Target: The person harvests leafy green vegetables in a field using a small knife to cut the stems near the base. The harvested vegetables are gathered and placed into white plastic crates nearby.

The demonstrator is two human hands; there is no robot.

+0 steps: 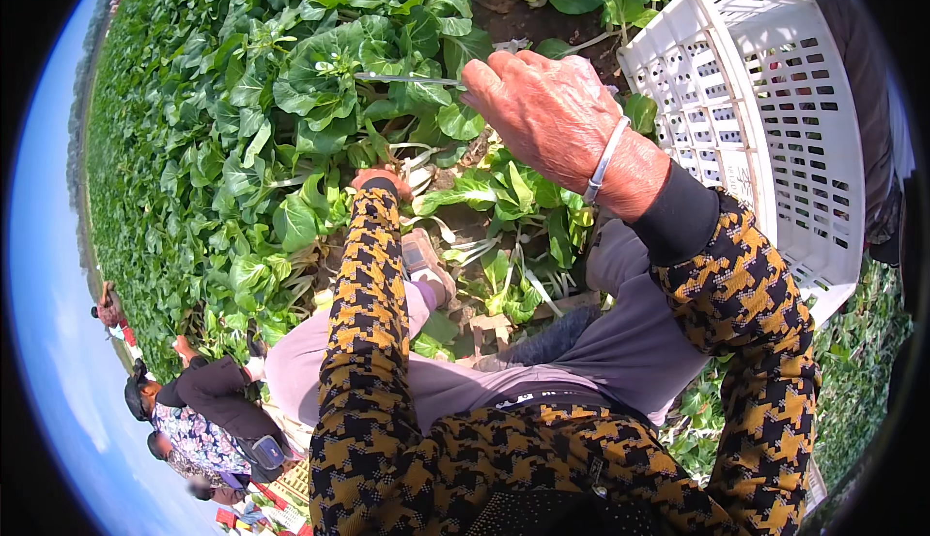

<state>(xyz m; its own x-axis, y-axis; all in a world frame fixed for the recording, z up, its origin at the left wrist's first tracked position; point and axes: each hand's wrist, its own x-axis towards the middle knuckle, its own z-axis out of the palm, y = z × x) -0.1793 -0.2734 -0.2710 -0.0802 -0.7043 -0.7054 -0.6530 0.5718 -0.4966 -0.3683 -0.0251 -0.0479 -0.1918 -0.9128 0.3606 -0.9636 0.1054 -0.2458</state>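
Observation:
My right hand (pixel 556 114) is raised above the plants, closed in a fist. From it a thin metal knife blade (pixel 407 79) points left across the leaves; the handle is hidden inside my fingers. Lower down, my left hand (pixel 383 178) reaches in among the bases of the leafy greens (pixel 320 85). Its fingers are mostly hidden, and pale stems (pixel 418 172) lie right beside it. Loose greens with white stalks (pixel 508 194) rest on the soil between my feet.
A white perforated plastic crate (pixel 763 122) stands tilted close to my right arm. My shoe (pixel 429 260) is just below my left hand. People (pixel 203 420) crouch at the lower left, near more crates (pixel 294 481). Dense rows of greens (pixel 167 143) stretch away left.

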